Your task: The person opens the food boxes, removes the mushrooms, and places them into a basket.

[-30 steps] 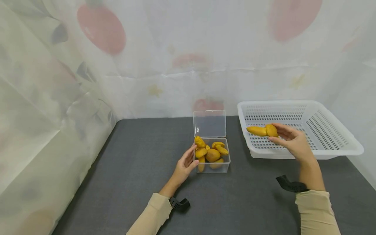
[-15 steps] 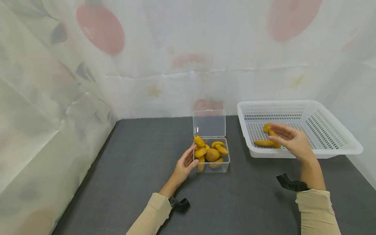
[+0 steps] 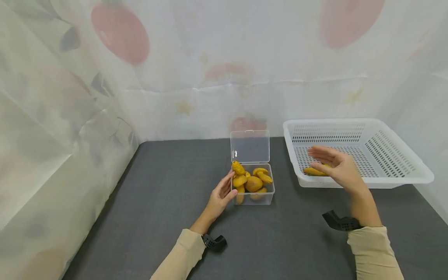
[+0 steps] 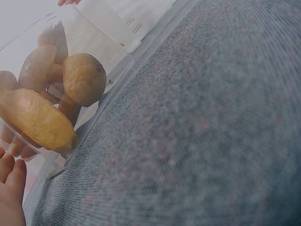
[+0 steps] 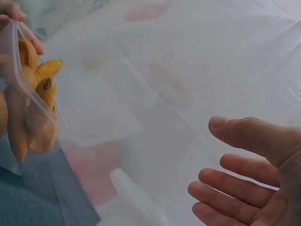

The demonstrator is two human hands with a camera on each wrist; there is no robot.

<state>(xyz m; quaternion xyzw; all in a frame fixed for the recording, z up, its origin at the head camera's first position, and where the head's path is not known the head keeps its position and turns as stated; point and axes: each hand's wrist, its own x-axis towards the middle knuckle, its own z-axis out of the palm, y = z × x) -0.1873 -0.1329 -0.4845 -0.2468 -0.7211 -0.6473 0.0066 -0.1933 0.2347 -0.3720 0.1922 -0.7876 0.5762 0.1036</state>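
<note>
A clear plastic box point(image 3: 252, 199) with its hinged lid point(image 3: 250, 146) standing up holds several yellow-orange food pieces point(image 3: 253, 182). My left hand point(image 3: 229, 186) rests against the box's left side, thumb up along the edge and fingers fairly straight. My right hand point(image 3: 316, 157) hovers open and holds nothing over the front left of a white perforated basket point(image 3: 357, 123). A yellow piece point(image 3: 312, 171) lies on the basket floor, partly hidden behind that hand. In the right wrist view the right hand point(image 5: 221, 155) shows spread fingers; the box point(image 5: 28, 108) is at the left.
The dark grey tabletop point(image 3: 168, 186) is walled by a pale printed curtain point(image 3: 210, 70) at the back and left. The basket stands at the right of the table. In the left wrist view the box point(image 4: 56, 94) sits close, with the basket point(image 4: 123, 21) beyond.
My right hand let go of the yellow pieces it held over the basket; they now lie inside it. The hand has opened and drifted slightly left. The left hand stayed put.
</note>
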